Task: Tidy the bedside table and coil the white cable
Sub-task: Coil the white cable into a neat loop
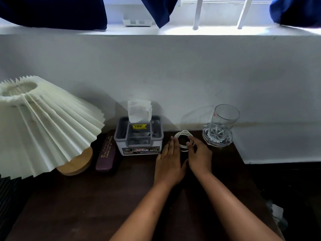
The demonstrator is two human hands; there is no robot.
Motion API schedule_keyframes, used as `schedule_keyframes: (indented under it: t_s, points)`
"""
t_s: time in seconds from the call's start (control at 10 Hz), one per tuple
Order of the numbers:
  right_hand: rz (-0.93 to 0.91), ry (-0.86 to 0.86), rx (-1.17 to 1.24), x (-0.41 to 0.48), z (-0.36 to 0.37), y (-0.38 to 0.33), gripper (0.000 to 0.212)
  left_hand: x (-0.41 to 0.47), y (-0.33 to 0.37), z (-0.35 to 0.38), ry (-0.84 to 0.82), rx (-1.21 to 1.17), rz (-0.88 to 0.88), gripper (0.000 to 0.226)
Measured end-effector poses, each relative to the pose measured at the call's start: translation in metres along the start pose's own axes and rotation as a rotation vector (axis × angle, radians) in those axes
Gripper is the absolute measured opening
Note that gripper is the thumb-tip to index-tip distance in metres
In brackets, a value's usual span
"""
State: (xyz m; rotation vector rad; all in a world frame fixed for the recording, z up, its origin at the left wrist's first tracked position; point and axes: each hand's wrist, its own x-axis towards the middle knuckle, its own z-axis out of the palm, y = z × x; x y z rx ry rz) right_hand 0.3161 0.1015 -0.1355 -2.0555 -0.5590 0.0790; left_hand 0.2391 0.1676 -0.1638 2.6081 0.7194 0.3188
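On the dark wooden surface point(86, 197) of the bedside table, toward its back edge and against a pale wall point(173, 75), lies the white cable point(182, 134), wound into a small round coil of several loops. It sits between the tissue box point(139, 136) and the drinking glass point(222, 122), nearer the glass but apart from both. Left hand point(169, 160): laid flat, palm down, fingers point(172, 145) straight and together, just left of the coil; whether the fingertips touch the loops I cannot tell — it grips nothing. Right hand point(199, 157): resting on the right side of the coil, fingers point(191, 142) curled loosely over the loops, touching them, not closed into a firm grasp. Both forearms are bare and reach in from the lower edge. Tissue box: grey and white plastic, one white tissue standing up from its slot, a yellow price sticker on top, a printed label on its front. Drinking glass: clear, upright, with a heavy cut base, near the table's right back corner. Spectacle case point(106, 153): maroon, long, lying just left of the tissue box. Lamp point(43, 122): pleated cream shade, tilted, on a round wooden base point(76, 164), at far left. Above the wall — a white window ledge point(208, 31) with dark blue curtains point(52, 13) hanging onto it.
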Motion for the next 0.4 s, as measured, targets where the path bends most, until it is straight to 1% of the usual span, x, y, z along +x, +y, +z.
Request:
schedule_keyframes:
  t_s: [0.1, 0.2, 0.3, 0.4]
  points:
    - [0.011, -0.010, -0.022, -0.004, 0.000, 0.001, 0.031, 0.000, -0.002, -0.001, 0.023, -0.056, -0.004, 0.077]
    - [0.021, 0.010, -0.055, -0.013, -0.007, 0.000, 0.032, -0.005, 0.002, -0.006, 0.039, -0.086, 0.033, 0.076]
    - [0.022, -0.026, -0.058, -0.020, -0.009, 0.000, 0.032, -0.014, -0.004, -0.011, 0.033, -0.116, 0.024, 0.074]
    - [0.067, -0.087, -0.102, -0.040, -0.021, -0.007, 0.036, -0.053, -0.004, -0.020, -0.020, -0.047, 0.011, 0.073]
